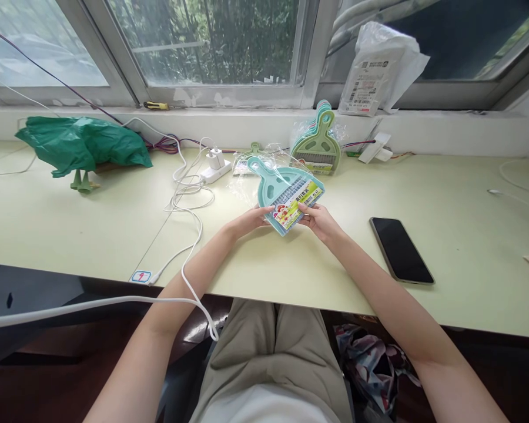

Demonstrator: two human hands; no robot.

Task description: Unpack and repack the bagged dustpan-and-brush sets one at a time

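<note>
1. Head view: teal plastic mini dustpan-and-brush set in clear wrap (286, 197) held just above the pale green bench (445, 235), centre, handle pointing away.
2. Left hand (251, 221) grips the set's near-left edge, fingers closed on it.
3. Right hand (320, 220) grips the near-right corner by the printed label, also closed on it.
4. Behind: stack of green dustpan sets (317, 144) leaning at the window ledge.
5. Black phone (401, 249) lies flat to the right; white charger cable (185, 194) to the left.
</note>
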